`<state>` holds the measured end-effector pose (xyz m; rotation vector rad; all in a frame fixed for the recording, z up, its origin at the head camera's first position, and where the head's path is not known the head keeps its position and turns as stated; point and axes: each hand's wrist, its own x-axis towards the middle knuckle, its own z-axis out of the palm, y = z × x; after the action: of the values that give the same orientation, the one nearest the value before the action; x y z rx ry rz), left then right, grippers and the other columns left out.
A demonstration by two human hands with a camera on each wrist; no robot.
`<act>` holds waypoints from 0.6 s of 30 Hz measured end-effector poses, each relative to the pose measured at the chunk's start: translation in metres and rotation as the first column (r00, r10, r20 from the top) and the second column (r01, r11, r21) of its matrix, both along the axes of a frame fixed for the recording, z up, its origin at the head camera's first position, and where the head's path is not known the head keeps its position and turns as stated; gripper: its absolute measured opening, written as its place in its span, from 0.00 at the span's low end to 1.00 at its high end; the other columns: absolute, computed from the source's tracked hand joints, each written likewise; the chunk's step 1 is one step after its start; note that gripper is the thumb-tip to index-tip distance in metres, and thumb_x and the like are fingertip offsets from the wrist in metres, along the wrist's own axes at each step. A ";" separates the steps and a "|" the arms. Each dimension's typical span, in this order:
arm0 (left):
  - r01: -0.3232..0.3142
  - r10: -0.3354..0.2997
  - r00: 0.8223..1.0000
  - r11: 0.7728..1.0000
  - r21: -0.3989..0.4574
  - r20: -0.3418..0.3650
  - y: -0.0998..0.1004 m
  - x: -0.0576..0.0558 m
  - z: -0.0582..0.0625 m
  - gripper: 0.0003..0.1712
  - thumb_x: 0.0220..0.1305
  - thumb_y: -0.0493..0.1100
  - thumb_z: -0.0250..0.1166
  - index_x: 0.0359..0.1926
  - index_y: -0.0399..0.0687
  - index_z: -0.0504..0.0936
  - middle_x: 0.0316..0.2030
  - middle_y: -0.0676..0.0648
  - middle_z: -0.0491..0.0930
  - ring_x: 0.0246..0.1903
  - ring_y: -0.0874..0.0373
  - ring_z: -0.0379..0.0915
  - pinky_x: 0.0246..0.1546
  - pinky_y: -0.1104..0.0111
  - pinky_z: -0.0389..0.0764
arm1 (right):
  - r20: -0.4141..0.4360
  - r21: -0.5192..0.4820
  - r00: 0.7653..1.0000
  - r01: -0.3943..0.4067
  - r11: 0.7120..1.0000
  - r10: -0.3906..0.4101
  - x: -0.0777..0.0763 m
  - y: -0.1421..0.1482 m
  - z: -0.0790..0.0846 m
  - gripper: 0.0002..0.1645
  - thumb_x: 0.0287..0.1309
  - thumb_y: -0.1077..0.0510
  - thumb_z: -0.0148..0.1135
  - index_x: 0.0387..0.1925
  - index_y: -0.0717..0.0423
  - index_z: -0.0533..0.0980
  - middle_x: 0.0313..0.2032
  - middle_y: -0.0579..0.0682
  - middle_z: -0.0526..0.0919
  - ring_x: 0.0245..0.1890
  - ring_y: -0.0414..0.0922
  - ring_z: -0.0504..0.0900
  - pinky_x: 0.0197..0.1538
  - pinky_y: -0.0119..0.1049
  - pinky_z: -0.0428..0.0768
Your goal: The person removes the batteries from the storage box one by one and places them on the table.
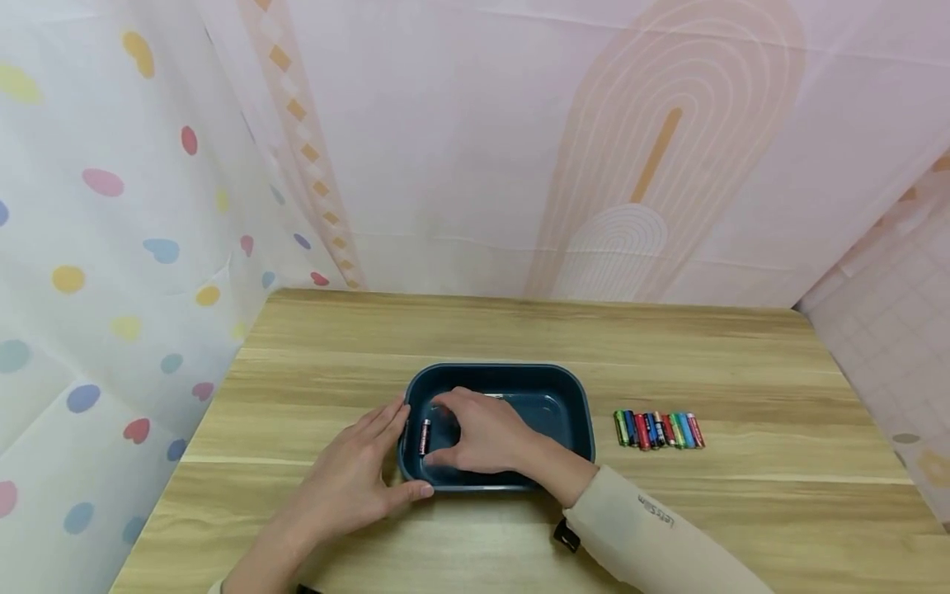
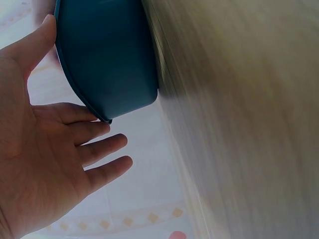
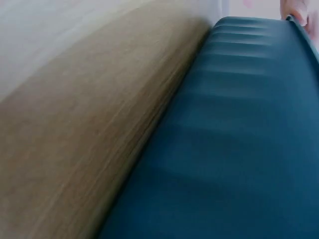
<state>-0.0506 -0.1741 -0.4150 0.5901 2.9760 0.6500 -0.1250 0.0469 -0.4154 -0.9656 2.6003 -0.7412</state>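
Observation:
A dark blue rectangular tray [image 1: 579, 412] stands on the wooden table. Inside, near its left end, lies a battery [image 1: 425, 437] with a dark, reddish wrapper. My right hand [image 1: 482, 433] reaches down into the tray, its thumb and fingers spread apart just right of the battery. My left hand [image 1: 349, 474] is at the tray's left end, fingertips and thumb touching the rim. The left wrist view shows that hand's fingers [image 2: 107, 149] extended beside the tray's outer wall [image 2: 107, 55]. In the right wrist view, the long outer wall [image 3: 234, 139] hides my right hand.
To the right of the tray, a row of several colourful batteries [image 1: 657, 431] lies side by side on the table [image 1: 742, 363]. Behind the table hangs a pale patterned cloth [image 1: 460, 148]. A cloth with coloured spots [image 1: 111, 330] hangs at the left.

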 end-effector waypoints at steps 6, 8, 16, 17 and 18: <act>-0.004 0.004 1.000 1.000 0.002 -0.003 -0.002 -0.002 0.000 0.63 0.59 0.74 0.71 0.76 0.31 0.64 0.77 0.33 0.62 0.74 0.34 0.62 0.70 0.39 0.68 | 0.007 0.072 1.000 -0.014 0.997 0.013 -0.004 -0.015 -0.010 0.44 0.56 0.35 0.76 0.67 0.53 0.76 0.53 0.46 0.84 0.48 0.39 0.82 0.50 0.37 0.84; -0.005 0.005 1.000 1.000 0.003 -0.003 -0.003 -0.002 0.000 0.63 0.59 0.75 0.70 0.76 0.31 0.64 0.76 0.33 0.62 0.74 0.34 0.62 0.70 0.39 0.68 | -0.007 0.094 1.000 -0.015 0.995 0.016 -0.003 -0.019 -0.013 0.43 0.56 0.35 0.76 0.66 0.53 0.77 0.55 0.46 0.84 0.50 0.41 0.82 0.52 0.39 0.84; -0.010 0.010 1.000 1.000 0.002 0.010 -0.002 -0.002 -0.001 0.63 0.60 0.75 0.69 0.76 0.31 0.65 0.77 0.34 0.62 0.74 0.34 0.62 0.70 0.39 0.67 | -0.105 0.163 0.994 0.014 0.986 0.003 0.003 -0.033 -0.022 0.37 0.60 0.38 0.76 0.65 0.52 0.79 0.57 0.48 0.84 0.54 0.45 0.83 0.52 0.45 0.86; -0.009 0.009 1.000 1.000 0.001 0.009 -0.002 -0.002 -0.001 0.63 0.60 0.75 0.69 0.76 0.31 0.65 0.76 0.34 0.62 0.74 0.35 0.62 0.70 0.39 0.67 | -0.103 0.160 0.995 0.017 0.987 -0.001 0.003 -0.033 -0.022 0.35 0.60 0.39 0.76 0.63 0.52 0.79 0.56 0.48 0.84 0.53 0.44 0.83 0.51 0.44 0.86; -0.008 0.008 1.000 1.000 0.000 0.006 -0.002 -0.002 -0.001 0.63 0.60 0.75 0.69 0.76 0.31 0.65 0.76 0.34 0.63 0.74 0.35 0.62 0.70 0.39 0.68 | -0.097 0.154 0.995 0.022 0.988 -0.007 0.003 -0.033 -0.023 0.34 0.60 0.41 0.77 0.62 0.52 0.80 0.54 0.47 0.84 0.51 0.44 0.83 0.49 0.43 0.86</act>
<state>-0.0526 -0.1763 -0.4160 0.5752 2.9741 0.6519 -0.1215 0.0135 -0.4380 -0.9587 2.7035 -0.4973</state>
